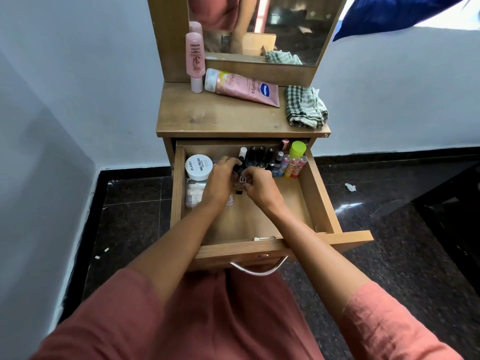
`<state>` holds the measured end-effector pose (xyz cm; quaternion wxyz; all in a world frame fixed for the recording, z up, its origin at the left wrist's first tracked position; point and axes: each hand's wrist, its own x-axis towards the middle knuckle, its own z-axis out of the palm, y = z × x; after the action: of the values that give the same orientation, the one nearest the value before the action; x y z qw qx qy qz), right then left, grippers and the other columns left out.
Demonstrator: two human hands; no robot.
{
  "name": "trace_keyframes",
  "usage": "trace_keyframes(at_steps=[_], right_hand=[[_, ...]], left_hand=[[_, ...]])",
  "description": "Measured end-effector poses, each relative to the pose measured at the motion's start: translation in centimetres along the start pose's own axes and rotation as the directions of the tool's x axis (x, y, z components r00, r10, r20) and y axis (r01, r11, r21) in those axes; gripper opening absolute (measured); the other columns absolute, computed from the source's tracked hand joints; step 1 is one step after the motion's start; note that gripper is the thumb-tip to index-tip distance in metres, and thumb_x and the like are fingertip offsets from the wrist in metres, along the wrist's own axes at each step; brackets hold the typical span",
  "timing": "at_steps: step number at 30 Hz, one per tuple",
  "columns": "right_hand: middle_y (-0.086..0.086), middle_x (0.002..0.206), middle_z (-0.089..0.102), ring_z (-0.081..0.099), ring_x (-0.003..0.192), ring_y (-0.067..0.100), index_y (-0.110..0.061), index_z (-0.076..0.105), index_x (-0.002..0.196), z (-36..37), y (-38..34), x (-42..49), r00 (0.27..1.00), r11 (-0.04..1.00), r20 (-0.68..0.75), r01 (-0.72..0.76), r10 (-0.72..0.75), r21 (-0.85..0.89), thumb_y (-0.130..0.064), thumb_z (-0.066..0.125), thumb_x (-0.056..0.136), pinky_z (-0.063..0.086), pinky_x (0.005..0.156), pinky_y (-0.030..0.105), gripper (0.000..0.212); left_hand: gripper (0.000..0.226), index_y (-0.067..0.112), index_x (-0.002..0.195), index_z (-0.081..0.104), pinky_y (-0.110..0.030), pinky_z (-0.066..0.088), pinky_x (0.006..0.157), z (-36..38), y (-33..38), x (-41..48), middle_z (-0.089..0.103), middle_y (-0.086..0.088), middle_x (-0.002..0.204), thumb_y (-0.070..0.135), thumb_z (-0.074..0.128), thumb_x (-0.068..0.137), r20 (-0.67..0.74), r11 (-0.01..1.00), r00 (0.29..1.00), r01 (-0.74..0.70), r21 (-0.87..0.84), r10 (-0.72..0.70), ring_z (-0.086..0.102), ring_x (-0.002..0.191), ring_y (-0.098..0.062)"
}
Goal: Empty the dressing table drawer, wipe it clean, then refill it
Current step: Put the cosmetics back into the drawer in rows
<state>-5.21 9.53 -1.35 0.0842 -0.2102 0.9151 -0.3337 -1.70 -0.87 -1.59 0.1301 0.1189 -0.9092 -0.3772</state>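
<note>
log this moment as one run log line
drawer: open, still stocked | left hand: on small bottles | right hand: gripping small bottle | cloth: unused on tabletop

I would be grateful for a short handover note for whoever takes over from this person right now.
Left hand and right hand are both in the open drawer, fingers closed on small nail polish bottles.
The drawer also holds a white jar, a clear box and a back row of bottles.
On top: two pink tubes and the checked cloth.
Whether this is emptying or refilling cannot be told.
</note>
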Motion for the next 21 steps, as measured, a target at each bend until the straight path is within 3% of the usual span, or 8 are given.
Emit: trace_keyframes(at_steps=[11,15,21], right_hand=[[0.021,0.098,0.063,0.06,0.092,0.032,0.003,0.061,0.094,0.62,-0.15,0.42,0.998,0.997,-0.006,0.062,-0.062,0.034,0.011,0.057,0.074,0.048,0.08,0.037,0.021],[0.021,0.095,0.061,0.06,0.087,0.036,-0.001,0.052,0.096,0.88,-0.13,0.4,0.999,0.995,-0.01,0.034,-0.033,0.09,0.011,0.052,0.076,0.05,0.079,0.048,0.024],[0.014,0.083,0.054,0.057,0.079,0.036,-0.015,0.034,0.09,1.0,-0.25,0.31,1.0,0.994,-0.012,-0.002,0.003,0.109,0.004,0.056,0.079,0.05,0.076,0.05,0.031]], left_hand=[[0.04,0.002,0.118,0.057,-0.03,0.045,0.085,-0.04,-0.26,0.18,0.057,-0.019,0.116,-0.01,0.047,0.081,-0.004,1.0,1.0,0.019,0.01,-0.019,0.057,0.104,-0.029],[0.036,0.002,0.117,0.058,-0.03,0.044,0.085,0.0,-0.31,0.28,0.058,-0.018,0.116,-0.008,0.046,0.084,-0.011,1.0,1.0,0.03,0.009,-0.03,0.057,0.105,-0.028],[0.036,0.002,0.114,0.059,-0.027,0.042,0.083,0.07,-0.29,0.18,0.059,-0.017,0.114,-0.009,0.046,0.082,-0.009,0.999,0.999,0.035,-0.006,-0.035,0.057,0.103,-0.027]])
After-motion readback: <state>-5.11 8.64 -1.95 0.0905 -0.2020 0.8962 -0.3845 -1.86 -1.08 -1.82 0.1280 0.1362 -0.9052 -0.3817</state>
